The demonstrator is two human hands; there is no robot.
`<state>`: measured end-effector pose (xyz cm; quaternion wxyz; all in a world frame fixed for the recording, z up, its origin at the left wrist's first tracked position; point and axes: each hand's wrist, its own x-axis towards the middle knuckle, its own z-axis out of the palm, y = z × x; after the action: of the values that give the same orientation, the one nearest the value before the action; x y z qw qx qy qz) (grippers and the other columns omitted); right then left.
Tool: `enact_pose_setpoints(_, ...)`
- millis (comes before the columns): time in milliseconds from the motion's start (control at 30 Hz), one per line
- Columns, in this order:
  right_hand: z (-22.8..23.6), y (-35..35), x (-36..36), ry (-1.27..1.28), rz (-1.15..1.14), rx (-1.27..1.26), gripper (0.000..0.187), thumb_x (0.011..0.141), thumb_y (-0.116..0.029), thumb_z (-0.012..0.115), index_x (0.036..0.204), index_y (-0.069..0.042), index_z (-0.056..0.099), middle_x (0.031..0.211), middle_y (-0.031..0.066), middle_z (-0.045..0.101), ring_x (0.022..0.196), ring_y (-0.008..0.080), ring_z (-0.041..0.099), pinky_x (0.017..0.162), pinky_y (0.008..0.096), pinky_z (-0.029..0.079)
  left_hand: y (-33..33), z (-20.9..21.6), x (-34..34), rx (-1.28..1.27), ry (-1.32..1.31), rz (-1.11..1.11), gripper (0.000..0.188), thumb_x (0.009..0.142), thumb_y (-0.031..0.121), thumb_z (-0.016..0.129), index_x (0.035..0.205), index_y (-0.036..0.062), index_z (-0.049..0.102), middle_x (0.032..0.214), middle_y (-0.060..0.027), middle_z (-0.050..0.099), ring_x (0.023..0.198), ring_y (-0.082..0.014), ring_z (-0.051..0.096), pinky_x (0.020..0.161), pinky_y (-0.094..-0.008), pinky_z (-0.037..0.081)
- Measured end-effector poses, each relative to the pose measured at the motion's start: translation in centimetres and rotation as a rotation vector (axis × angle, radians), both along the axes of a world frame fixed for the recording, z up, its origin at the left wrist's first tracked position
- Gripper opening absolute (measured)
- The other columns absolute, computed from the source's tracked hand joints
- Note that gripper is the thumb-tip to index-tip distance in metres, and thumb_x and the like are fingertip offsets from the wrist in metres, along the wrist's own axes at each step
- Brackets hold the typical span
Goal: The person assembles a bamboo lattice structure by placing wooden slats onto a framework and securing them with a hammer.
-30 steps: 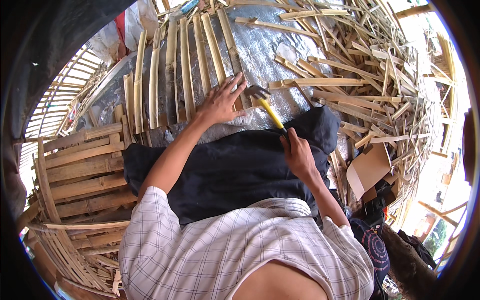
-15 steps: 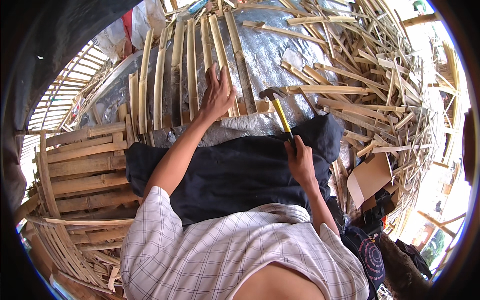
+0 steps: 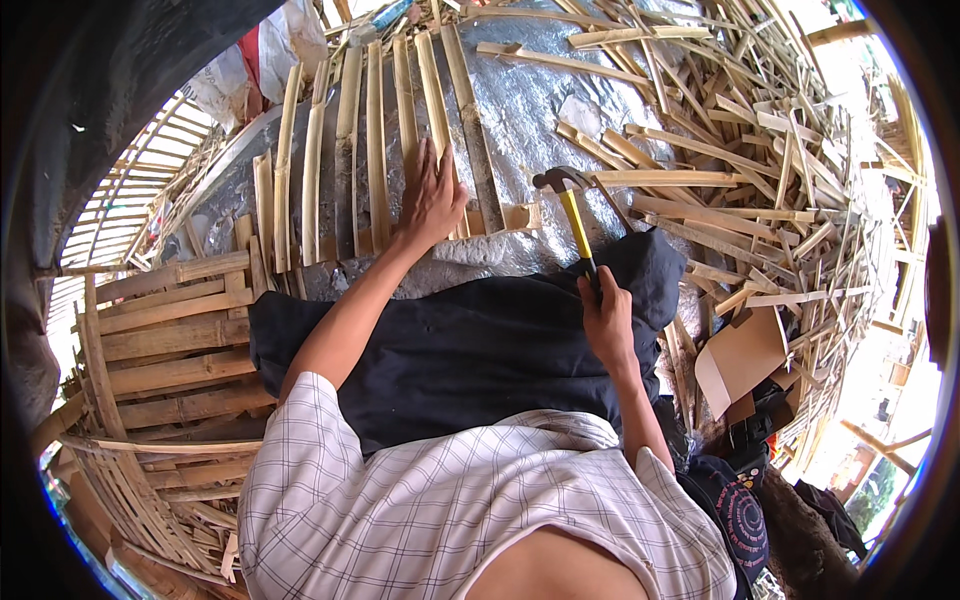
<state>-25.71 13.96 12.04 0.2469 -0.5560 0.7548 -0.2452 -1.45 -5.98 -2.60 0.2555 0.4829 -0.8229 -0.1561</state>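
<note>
A row of split bamboo slats (image 3: pixel 376 150) lies side by side in front of me, their near ends over a crosswise bamboo strip (image 3: pixel 520 217). My left hand (image 3: pixel 433 203) rests flat on the slats toward the right of the row, fingers stretched out and closing around nothing. In my right hand (image 3: pixel 607 318) is a claw hammer (image 3: pixel 576 222), gripped by the black lower part of its yellow handle. Its dark head is raised to the right of the strip's end, apart from the slats. Whether any nails are there is too small to tell.
Loose bamboo offcuts (image 3: pixel 740 180) are heaped on the right. A bamboo lattice panel (image 3: pixel 180 345) stands at the left. Black cloth (image 3: pixel 450 350) covers my lap. An opened cardboard box (image 3: pixel 742 358) and a dark printed cap (image 3: pixel 730 510) lie at the lower right.
My left hand has come down onto the slats, its fingers straighter and closer together. The hammer and my right hand have shifted a little to the right, with the head slightly higher.
</note>
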Motion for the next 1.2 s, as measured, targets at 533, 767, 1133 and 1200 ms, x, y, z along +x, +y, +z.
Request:
enact_pose_setpoints(533,0.6,0.3,0.1,-0.012,-0.036,0.031,0.022,0.101,-0.015,0.063,0.094,0.001,0.05,0.069,0.0291,0.055,0.071,0.0521,0.055,0.057,0.0531,0.039,0.3,0.6,-0.7,-0.024,-0.027,0.025,0.06,0.101,0.022,0.051,0.155,0.0,0.037,0.159,-0.031,0.032,0.151,-0.0452,0.028,0.123,-0.0548,0.027)
enact_pose_setpoints(767,-0.2,1.1,-0.4,-0.041,-0.073,0.029,0.023,0.101,-0.015,0.064,0.093,0.001,0.05,0.07,0.0281,0.056,0.069,0.0517,0.053,0.057,0.0515,0.038,-0.1,1.7,-0.7,-0.008,-0.06,-0.079,0.052,0.103,0.032,0.054,0.153,0.0165,0.049,0.158,-0.0223,0.038,0.146,-0.0449,0.036,0.123,-0.0571,0.026)
enact_pose_setpoints(1133,-0.8,0.7,0.1,-0.077,-0.055,0.031,0.024,0.102,-0.019,0.064,0.097,0.002,0.054,0.067,0.0249,0.054,0.061,0.0456,0.049,0.055,0.0473,0.038,0.2,1.1,-1.8,0.082,-0.096,-0.084,0.06,0.103,0.042,0.054,0.159,0.0278,0.039,0.153,-0.0234,0.044,0.15,-0.0492,0.025,0.122,-0.0654,0.019)
enact_pose_setpoints(1200,-0.7,0.9,0.0,-0.066,-0.055,0.017,0.025,0.102,-0.02,0.065,0.098,0.002,0.055,0.066,0.0232,0.054,0.057,0.043,0.047,0.054,0.0454,0.037,0.2,0.9,-2.0,0.078,-0.081,-0.087,0.061,0.103,0.044,0.053,0.16,0.0283,0.037,0.153,-0.0247,0.044,0.151,-0.0507,0.022,0.122,-0.0675,0.016)
